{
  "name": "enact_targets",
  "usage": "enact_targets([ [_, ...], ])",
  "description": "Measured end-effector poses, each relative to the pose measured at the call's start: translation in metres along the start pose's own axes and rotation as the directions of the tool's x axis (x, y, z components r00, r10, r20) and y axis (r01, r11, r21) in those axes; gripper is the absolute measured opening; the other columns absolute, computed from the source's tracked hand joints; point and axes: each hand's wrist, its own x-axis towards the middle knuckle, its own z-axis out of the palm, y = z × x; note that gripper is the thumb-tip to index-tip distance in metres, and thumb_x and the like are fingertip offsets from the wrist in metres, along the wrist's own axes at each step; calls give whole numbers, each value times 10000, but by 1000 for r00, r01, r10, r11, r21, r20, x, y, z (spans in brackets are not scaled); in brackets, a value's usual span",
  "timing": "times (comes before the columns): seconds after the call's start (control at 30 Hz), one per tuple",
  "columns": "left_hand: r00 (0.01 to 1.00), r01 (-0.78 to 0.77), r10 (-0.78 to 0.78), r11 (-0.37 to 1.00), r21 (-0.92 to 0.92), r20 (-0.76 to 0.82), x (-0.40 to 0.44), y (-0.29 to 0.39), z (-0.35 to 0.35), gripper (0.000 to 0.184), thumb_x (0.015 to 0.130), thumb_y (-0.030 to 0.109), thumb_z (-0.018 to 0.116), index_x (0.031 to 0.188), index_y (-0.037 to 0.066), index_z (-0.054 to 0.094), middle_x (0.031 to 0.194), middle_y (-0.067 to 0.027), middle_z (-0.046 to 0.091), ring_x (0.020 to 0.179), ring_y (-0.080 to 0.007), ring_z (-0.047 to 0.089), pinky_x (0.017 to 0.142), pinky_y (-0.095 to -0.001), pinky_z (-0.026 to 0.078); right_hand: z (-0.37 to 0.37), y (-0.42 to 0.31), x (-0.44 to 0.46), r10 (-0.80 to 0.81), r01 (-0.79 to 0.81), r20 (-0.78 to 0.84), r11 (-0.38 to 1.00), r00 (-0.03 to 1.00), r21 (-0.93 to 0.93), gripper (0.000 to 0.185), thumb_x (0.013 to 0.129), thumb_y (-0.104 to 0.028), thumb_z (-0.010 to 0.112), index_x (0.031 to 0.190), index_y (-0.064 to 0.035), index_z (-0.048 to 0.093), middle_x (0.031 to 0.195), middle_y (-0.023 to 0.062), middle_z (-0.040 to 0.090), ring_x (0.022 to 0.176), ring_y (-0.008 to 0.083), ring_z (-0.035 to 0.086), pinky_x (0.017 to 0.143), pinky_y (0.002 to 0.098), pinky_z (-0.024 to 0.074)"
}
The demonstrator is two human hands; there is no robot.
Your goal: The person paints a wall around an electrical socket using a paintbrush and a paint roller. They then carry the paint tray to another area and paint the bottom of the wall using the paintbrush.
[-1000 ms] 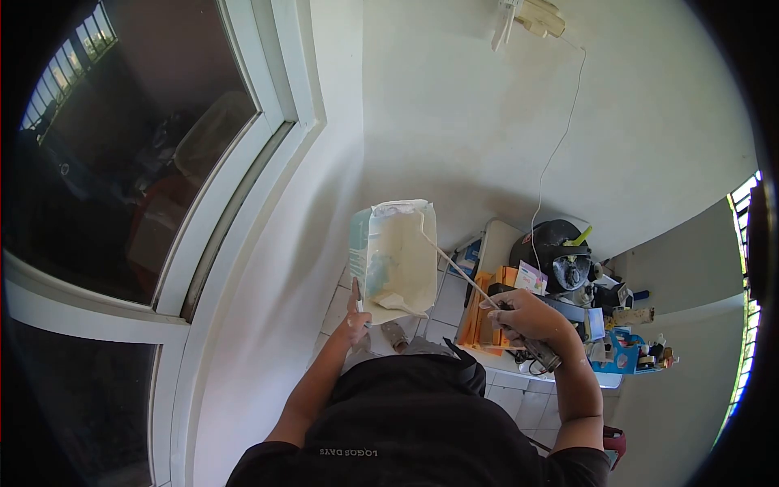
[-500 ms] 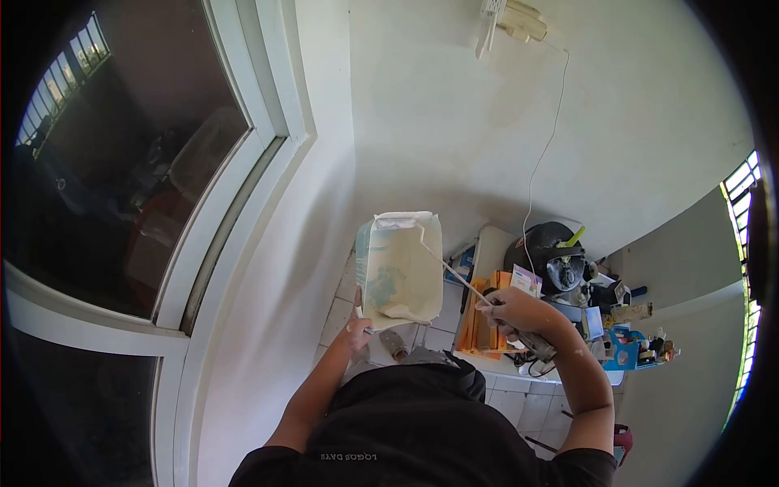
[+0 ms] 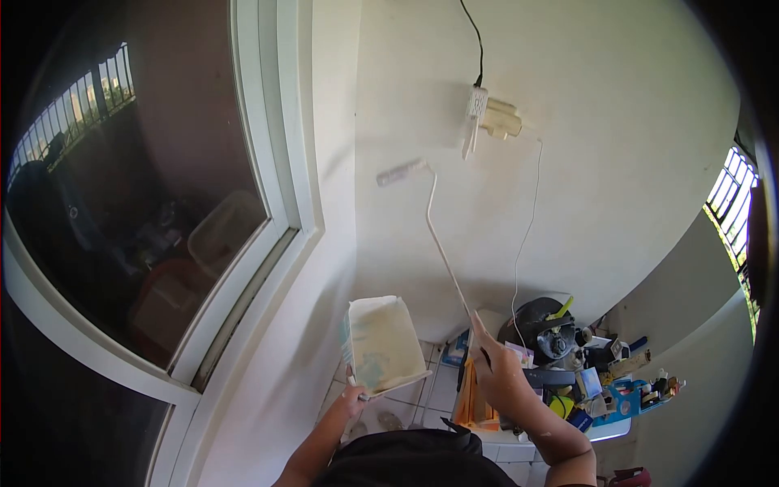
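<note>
Roller head is raised by the far wall, touching or not I cannot tell, its rod running down to the closed grip of the right hand, seemingly for longer reach; the left hand has its grip closed on the near left corner of the tray, mouth upward, probably against spills, left of the surface

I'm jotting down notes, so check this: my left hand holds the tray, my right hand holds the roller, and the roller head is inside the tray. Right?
Not quite: the head camera view shows the roller head up by the wall, clear of the tray. The rest stands: your left hand holds the tray, your right hand the roller.
</note>
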Motion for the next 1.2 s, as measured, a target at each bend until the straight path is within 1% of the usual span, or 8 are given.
enact_targets([
  [0.1, 999, -39, 39, 999, 2, -7, -10, 8, 17, 905, 641, -133, 447, 1445, 256, 298, 1445, -96, 411, 1337, -395, 414, 1046, -634, 395, 10, -19, 54, -123, 100, -158, 985, 980, -141, 600, 946, -56, 494, 1507, -70, 280, 819, 257, 605, 745, 414, 608, 742, 462, 481],
  [0.23, 998, -24, 26, 999, -46, 56, -7, -2, 4, 819, 665, -138, 451, 1433, 116, 319, 1426, -160, 422, 1317, -414, 423, 1058, -626, 390, 28, -23, 145, -271, 166, -394, 945, 878, -280, 669, 948, -62, 508, 1539, -131, 202, 779, 219, 586, 660, 370, 595, 653, 461, 495],
  [0.4, 994, 24, -12, 993, -113, 109, 1, -21, -21, 699, 713, -117, 467, 1394, -11, 349, 1378, -209, 467, 1268, -406, 478, 1063, -569, 413, 16, -44, 237, -244, 55, -471, 923, 848, -381, 717, 909, -16, 499, 1544, -145, 193, 756, 212, 579, 632, 343, 599, 611, 451, 505],
  [0.5, 998, 52, -49, 997, -64, 51, -7, -24, -24, 678, 735, -99, 482, 1394, 11, 369, 1349, -188, 503, 1239, -377, 512, 1029, -530, 448, 1, -75, 273, -244, 27, -491, 913, 837, -408, 712, 892, 0, 491, 1536, -128, 217, 728, 193, 592, 616, 331, 596, 582, 446, 497],
  [0.6, 991, 114, -109, 991, -66, 79, 31, -54, -109, 666, 742, -98, 493, 1388, 23, 387, 1322, -170, 529, 1219, -353, 534, 998, -509, 468, -15, -118, 306, -312, 64, -533, 900, 787, -432, 722, 872, 20, 482, 1532, -118, 224, 720, 180, 602, 630, 323, 610, 578, 437, 498],
  [0.73, 995, 58, -55, 998, -34, 83, 21, -50, -102, 663, 738, -109, 488, 1380, 26, 392, 1317, -168, 529, 1208, -354, 542, 1025, -513, 455, -10, -149, 311, -286, 46, -556, 913, 780, -405, 762, 849, 38, 483, 1537, -122, 198, 727, 176, 608, 664, 316, 634, 596, 421, 511],
  [0.97, 994, 83, -78, 994, -69, 72, 14, -51, -112, 678, 722, -129, 473, 1377, 26, 391, 1319, -182, 523, 1208, -366, 538, 1050, -554, 431, 67, -72, 259, -76, -114, -537, 943, 840, -312, 836, 819, 45, 519, 1549, -142, 155, 659, 155, 592, 570, 318, 610, 554, 444, 502],
  [1.2, 992, 62, -60, 998, -13, 115, 1, -45, -105, 717, 714, -122, 468, 1405, 26, 351, 1335, -189, 508, 1230, -374, 521, 1053, -563, 425, 0, -131, 320, -245, -4, -604, 925, 759, -381, 817, 840, 37, 507, 1549, -190, 170, 716, 158, 611, 621, 312, 631, 567, 425, 517],
])
